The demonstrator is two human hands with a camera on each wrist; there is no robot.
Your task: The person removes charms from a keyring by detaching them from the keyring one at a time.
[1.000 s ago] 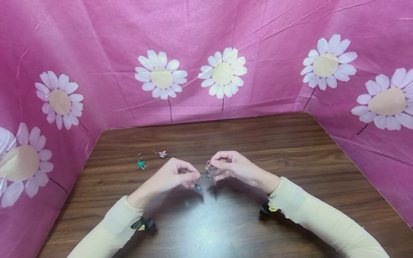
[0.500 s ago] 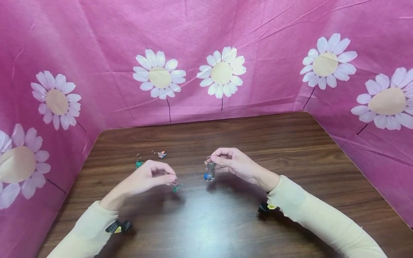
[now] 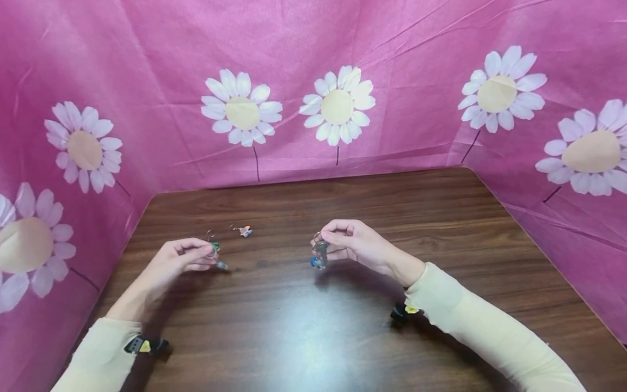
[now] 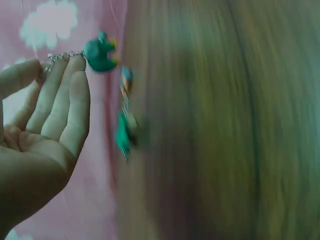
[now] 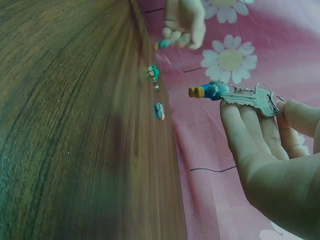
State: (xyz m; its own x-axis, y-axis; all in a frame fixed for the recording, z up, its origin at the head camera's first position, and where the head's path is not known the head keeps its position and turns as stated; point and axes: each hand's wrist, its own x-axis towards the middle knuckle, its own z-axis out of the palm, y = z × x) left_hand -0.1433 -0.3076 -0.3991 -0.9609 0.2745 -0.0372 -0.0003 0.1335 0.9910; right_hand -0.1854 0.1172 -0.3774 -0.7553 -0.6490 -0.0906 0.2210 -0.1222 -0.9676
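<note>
In the head view my left hand (image 3: 178,260) is over the table's left side, pinching the ring end of a keychain. A teal-green figure (image 4: 100,54) with yellow feet dangles from its short chain. Just beyond that hand lies another green figure keychain (image 3: 214,247), partly covered by the fingers. Near the middle, my right hand (image 3: 355,244) pinches a metal ring above the table. From this ring hang a silver key (image 5: 256,101) and a small blue figure charm (image 5: 212,91) with yellowish feet.
An orange and blue-grey keychain (image 3: 245,231) lies behind and right of the green one. The brown wooden table (image 3: 392,207) is bounded at the back and sides by pink cloth (image 3: 416,136) printed with white daisies.
My left hand has moved left, away from the right hand, carrying the green figure keychain toward the keychains on the table. The right hand has stayed nearly still with the key and blue charm.
</note>
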